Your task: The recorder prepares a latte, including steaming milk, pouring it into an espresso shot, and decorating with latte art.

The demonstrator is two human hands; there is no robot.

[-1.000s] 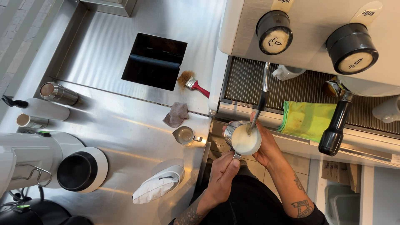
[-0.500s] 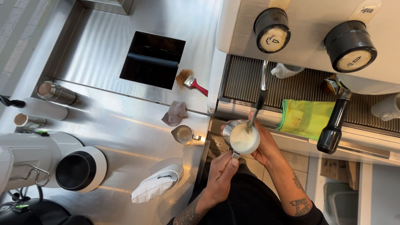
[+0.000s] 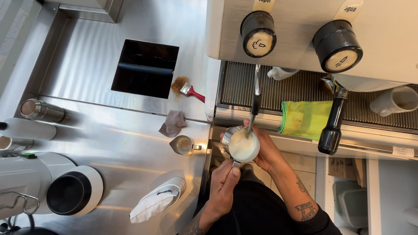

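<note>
Head view, looking straight down. Metal milk jug (image 3: 241, 145) full of pale foamy milk sits just under the front edge of the coffee machine (image 3: 313, 30), steam wand (image 3: 254, 104) tip dipped into the milk. Left hand (image 3: 224, 185) closed around the jug handle from below, thumb up by the rim. Right hand (image 3: 265, 150) cupped against the jug's right side, fingers wrapped on the wall. Yellow-green cloth (image 3: 305, 119) lies on the drip tray (image 3: 270, 89) just right of the wand, black-handled filter holder (image 3: 333, 122) beside it. On the steel counter (image 3: 109, 139) to the left: small metal cup (image 3: 183, 145) near the jug, grey rag (image 3: 173, 123), red-handled brush (image 3: 189, 90) by the black knock box (image 3: 145, 68), white folded cloth (image 3: 157, 199) near the front edge.
</note>
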